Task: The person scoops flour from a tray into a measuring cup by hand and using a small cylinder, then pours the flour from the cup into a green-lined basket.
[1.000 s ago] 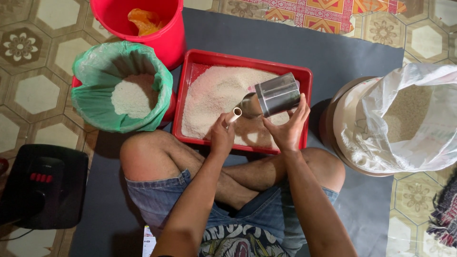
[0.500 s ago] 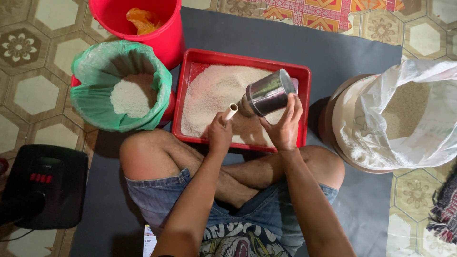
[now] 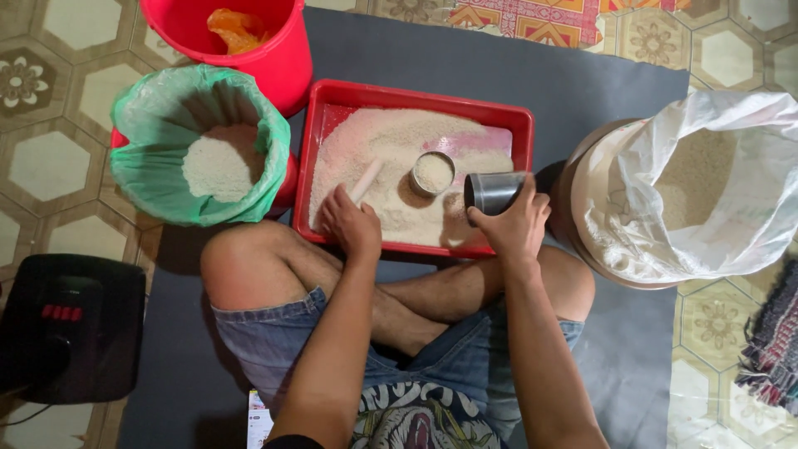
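A red tray (image 3: 332, 104) full of white rice lies on a grey mat in front of my crossed legs. My left hand (image 3: 349, 223) grips a short pale wooden stick (image 3: 366, 179) that rests on the rice. My right hand (image 3: 515, 224) holds a metal cup (image 3: 492, 191) tipped on its side over the tray's right end, its mouth facing left. A second metal cup (image 3: 433, 173), filled level with rice, stands upright in the tray between my hands.
A green-lined bucket (image 3: 158, 158) with rice stands left of the tray. Behind it is a red bucket (image 3: 274, 58) holding something orange. A large white sack (image 3: 748, 224) of rice sits to the right. A black scale (image 3: 71, 328) lies at lower left.
The filled cup now stands in the tray, and my right hand holds a cup lower at the tray's right end. My left hand dropped the stick onto the rice.
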